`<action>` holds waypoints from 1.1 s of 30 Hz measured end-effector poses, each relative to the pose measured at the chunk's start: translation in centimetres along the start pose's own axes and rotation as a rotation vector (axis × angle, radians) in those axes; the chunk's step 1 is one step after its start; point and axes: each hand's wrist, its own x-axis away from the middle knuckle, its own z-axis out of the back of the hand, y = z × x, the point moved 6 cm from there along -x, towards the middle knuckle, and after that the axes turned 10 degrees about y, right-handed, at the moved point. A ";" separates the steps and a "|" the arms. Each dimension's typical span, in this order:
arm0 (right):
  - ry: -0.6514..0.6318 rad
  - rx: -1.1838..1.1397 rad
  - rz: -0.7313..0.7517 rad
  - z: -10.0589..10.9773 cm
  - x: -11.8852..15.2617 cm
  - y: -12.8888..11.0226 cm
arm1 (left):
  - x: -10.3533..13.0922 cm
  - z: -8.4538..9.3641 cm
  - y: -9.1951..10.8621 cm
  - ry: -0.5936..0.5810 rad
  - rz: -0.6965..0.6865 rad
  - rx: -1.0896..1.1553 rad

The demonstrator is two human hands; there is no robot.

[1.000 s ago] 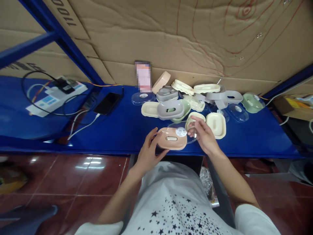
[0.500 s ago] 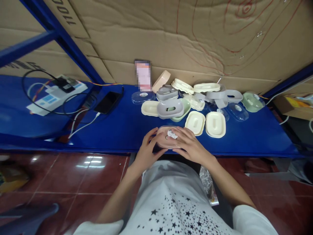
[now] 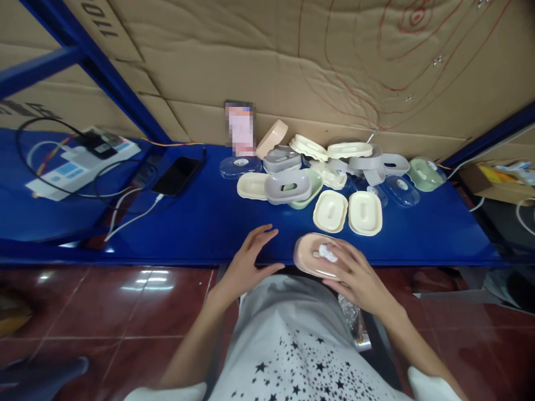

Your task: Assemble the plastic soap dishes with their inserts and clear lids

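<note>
A pink soap box point(image 3: 307, 252) with a clear lid and a white sticker is gripped by my right hand point(image 3: 355, 275) over the table's front edge. The fingers of that hand lie across the lid's right side. My left hand point(image 3: 249, 260) is apart from the box, to its left, with thumb and fingers spread and nothing between them. Just beyond the box lie two cream soap box parts point(image 3: 330, 211), side by side. A grey-purple soap tray point(image 3: 287, 187) rests over a green one point(image 3: 314, 192) and a cream one point(image 3: 251, 186).
More soap box parts in cream and grey point(image 3: 350, 150), clear lids point(image 3: 401, 191) and a green box point(image 3: 425, 174) lie along the cardboard wall point(image 3: 234, 55). A phone point(image 3: 178, 175), cables and a power strip point(image 3: 79, 170) are at the left. A carton point(image 3: 497, 181) stands at the right.
My left hand has let go of the pink soap box. My right hand has carried the box to the right and toward me, tilting it. The view has shifted slightly.
</note>
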 end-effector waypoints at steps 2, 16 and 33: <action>0.061 0.033 -0.102 2.1 2.9 1.2 | 0.0 0.2 0.1 0.024 0.002 -0.006; 0.515 0.675 -0.667 11.6 13.3 24.2 | -0.3 -0.2 0.2 0.094 -0.071 -0.055; 0.068 0.104 -0.167 -2.3 -4.9 3.4 | 0.0 -1.1 1.1 0.117 -0.200 -0.212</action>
